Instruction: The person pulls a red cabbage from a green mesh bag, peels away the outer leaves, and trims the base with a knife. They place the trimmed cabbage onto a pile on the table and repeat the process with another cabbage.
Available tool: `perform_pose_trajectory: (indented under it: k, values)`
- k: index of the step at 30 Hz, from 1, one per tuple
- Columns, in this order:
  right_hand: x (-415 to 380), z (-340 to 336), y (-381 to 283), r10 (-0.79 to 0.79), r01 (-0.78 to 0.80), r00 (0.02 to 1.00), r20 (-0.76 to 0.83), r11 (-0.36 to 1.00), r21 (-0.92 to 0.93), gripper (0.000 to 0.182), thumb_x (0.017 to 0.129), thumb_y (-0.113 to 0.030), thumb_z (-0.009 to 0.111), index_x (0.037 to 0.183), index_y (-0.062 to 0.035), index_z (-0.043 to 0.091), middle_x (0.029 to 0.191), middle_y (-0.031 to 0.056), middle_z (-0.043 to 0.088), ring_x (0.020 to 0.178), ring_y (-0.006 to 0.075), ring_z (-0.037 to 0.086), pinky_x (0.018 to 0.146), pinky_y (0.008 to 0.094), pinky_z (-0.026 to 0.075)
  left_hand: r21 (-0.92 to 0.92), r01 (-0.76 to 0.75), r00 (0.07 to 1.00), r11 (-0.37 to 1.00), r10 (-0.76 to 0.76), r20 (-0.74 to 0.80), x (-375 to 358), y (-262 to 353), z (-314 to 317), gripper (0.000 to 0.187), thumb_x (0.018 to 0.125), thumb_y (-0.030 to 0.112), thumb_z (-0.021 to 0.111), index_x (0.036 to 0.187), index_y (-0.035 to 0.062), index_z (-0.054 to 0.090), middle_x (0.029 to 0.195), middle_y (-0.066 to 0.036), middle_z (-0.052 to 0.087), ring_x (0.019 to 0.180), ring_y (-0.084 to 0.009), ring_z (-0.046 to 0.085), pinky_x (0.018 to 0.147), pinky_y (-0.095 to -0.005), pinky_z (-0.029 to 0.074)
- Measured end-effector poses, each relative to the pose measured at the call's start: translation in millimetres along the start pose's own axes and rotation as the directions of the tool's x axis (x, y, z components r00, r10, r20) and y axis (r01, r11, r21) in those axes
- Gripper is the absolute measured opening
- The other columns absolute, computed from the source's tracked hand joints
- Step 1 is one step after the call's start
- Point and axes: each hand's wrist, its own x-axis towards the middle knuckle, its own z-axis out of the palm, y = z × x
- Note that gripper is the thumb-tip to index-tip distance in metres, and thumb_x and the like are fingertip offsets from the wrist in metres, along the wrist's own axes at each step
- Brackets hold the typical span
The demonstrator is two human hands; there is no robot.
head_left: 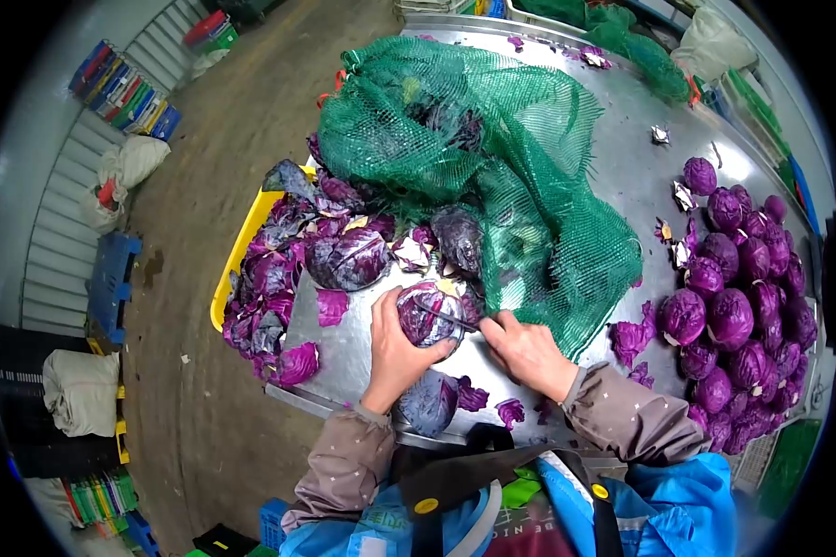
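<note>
My left hand (pixel 399 348) is wrapped round the side of a red cabbage (pixel 422 318) on the metal table. In my right hand (pixel 522 351) is a knife (pixel 448 317), its dark blade lying against the cabbage's top near the pale stem end. Just below my left hand sits another cabbage (pixel 428 403) with dull bluish outer leaves. Beyond the hands, a green mesh sack (pixel 548 223) spreads over the table with cabbages showing through it. Loose purple leaves (pixel 472 395) lie close to my wrists.
Cabbage leaves fill a yellow crate (pixel 242 243) at the table's left edge. Many peeled cabbages (pixel 731 319) are piled at the right. Stacked crates (pixel 125 91), white sacks (pixel 82 392) and a blue pallet (pixel 113 286) stand along the left wall.
</note>
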Motion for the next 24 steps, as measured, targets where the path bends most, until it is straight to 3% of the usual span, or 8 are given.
perform_pose_trajectory:
  k: [4, 9, 11, 14, 18, 20, 22, 24]
  values:
    - [13, 18, 14, -0.059, 0.039, 0.993, -0.103, 0.982, -0.184, 0.019, 0.077, -0.006, 0.051, 0.095, -0.0075, 0.048, 0.066, 0.0094, 0.048, 0.053, 0.0245, 0.060, 0.043, 0.0365, 0.046, 0.027, 0.018, 1.000, 0.999, -0.018, 0.020, 12, 3, 1, 0.092, 0.057, 0.030, 0.082, 0.127, -0.0054, 0.035, 0.118, -0.021, 0.042, 0.112, -0.0370, 0.043, 0.095, -0.0430, 0.038]
    - [38, 41, 30, 0.049, -0.067, 0.995, -0.083, 0.973, -0.221, 0.011, 0.080, -0.005, 0.049, 0.090, -0.0067, 0.045, 0.063, 0.0149, 0.055, 0.052, 0.0280, 0.061, 0.042, 0.0390, 0.047, 0.092, -0.067, 0.998, 0.993, 0.067, 0.008, 16, 7, 10, 0.085, 0.056, 0.026, 0.082, 0.124, -0.0022, 0.041, 0.113, -0.020, 0.045, 0.107, -0.0362, 0.047, 0.092, -0.0435, 0.039]
    - [48, 64, 56, 0.156, -0.155, 0.988, -0.005, 0.982, -0.105, 0.012, 0.082, -0.009, 0.050, 0.093, -0.0045, 0.048, 0.067, 0.0190, 0.061, 0.059, 0.0326, 0.064, 0.052, 0.0440, 0.051, 0.189, -0.230, 0.973, 0.955, 0.225, 0.047, 4, 23, 19, 0.083, 0.053, 0.027, 0.082, 0.121, -0.0009, 0.044, 0.115, -0.020, 0.045, 0.109, -0.0372, 0.044, 0.096, -0.0458, 0.034]
    - [65, 40, 94, 0.103, -0.148, 0.974, 0.202, 0.964, 0.223, 0.026, 0.079, -0.012, 0.053, 0.103, -0.0025, 0.051, 0.074, 0.0229, 0.062, 0.072, 0.0386, 0.064, 0.067, 0.0475, 0.052, 0.133, -0.098, 0.994, 0.986, 0.103, -0.029, -9, 18, 13, 0.088, 0.053, 0.026, 0.082, 0.125, -0.0003, 0.039, 0.121, -0.020, 0.042, 0.115, -0.0378, 0.040, 0.100, -0.0460, 0.031]
    - [52, 1, 165, 0.189, -0.125, 0.966, -0.177, 0.939, 0.321, 0.031, 0.081, -0.015, 0.054, 0.109, -0.0029, 0.051, 0.083, 0.0253, 0.061, 0.081, 0.0425, 0.061, 0.073, 0.0474, 0.048, -0.031, 0.020, 0.998, 0.999, -0.018, 0.057, -36, -8, -19, 0.099, 0.054, 0.022, 0.084, 0.134, 0.0028, 0.029, 0.129, -0.020, 0.034, 0.122, -0.0355, 0.037, 0.104, -0.0424, 0.032]
    - [52, -20, 183, 0.518, -0.427, 0.803, -0.294, 0.845, 0.323, 0.030, 0.087, -0.016, 0.053, 0.113, -0.0024, 0.051, 0.089, 0.0241, 0.060, 0.084, 0.0423, 0.059, 0.074, 0.0463, 0.047, -0.056, 0.031, 0.999, 0.998, -0.030, 0.025, -45, -13, -19, 0.100, 0.055, 0.020, 0.084, 0.135, 0.0035, 0.028, 0.129, -0.019, 0.034, 0.122, -0.0332, 0.037, 0.104, -0.0415, 0.032]
    - [49, -61, 132, 0.388, -0.400, 0.800, -0.458, 0.913, 0.074, 0.027, 0.091, -0.017, 0.050, 0.114, -0.0023, 0.051, 0.096, 0.0220, 0.057, 0.087, 0.0416, 0.057, 0.075, 0.0446, 0.046, -0.088, 0.030, 1.000, 0.996, -0.030, 0.004, -49, -21, -12, 0.101, 0.055, 0.019, 0.084, 0.136, 0.0043, 0.027, 0.129, -0.018, 0.035, 0.122, -0.0309, 0.038, 0.104, -0.0406, 0.033]
    - [36, -70, 88, 0.100, -0.106, 0.837, -0.538, 0.994, 0.020, 0.022, 0.088, -0.010, 0.053, 0.110, -0.0049, 0.053, 0.105, 0.0175, 0.054, 0.087, 0.0392, 0.058, 0.072, 0.0417, 0.048, -0.409, 0.145, 0.988, 0.901, -0.151, 0.017, -50, -30, 2, 0.101, 0.056, 0.015, 0.084, 0.137, 0.0052, 0.026, 0.129, -0.016, 0.034, 0.122, -0.0262, 0.038, 0.102, -0.0382, 0.035]
